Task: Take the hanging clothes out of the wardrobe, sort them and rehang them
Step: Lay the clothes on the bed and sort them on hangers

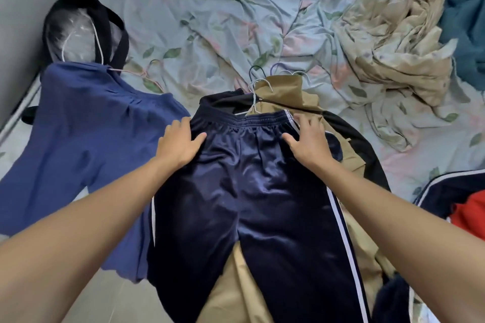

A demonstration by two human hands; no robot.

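Note:
Shiny navy track trousers (252, 191) with white side stripes lie flat on top of a clothes pile on the bed. My left hand (181, 141) rests flat on the left of the waistband, fingers spread. On the right of the waistband my right hand (307, 139) lies flat, fingers apart. Under the trousers lie a tan garment (286, 94) and a black garment (359, 144). Several wire hangers (258, 86) stick out above the waistband. A blue shirt (86, 139) on a pink hanger (136, 73) lies to the left.
A floral bedsheet (210, 7) covers the bed. A black bag (78, 26) sits at the upper left by a grey wall. A crumpled beige blanket (393, 47) and teal fabric (467, 7) fill the upper right. Navy and red clothes (464, 207) lie at the right edge.

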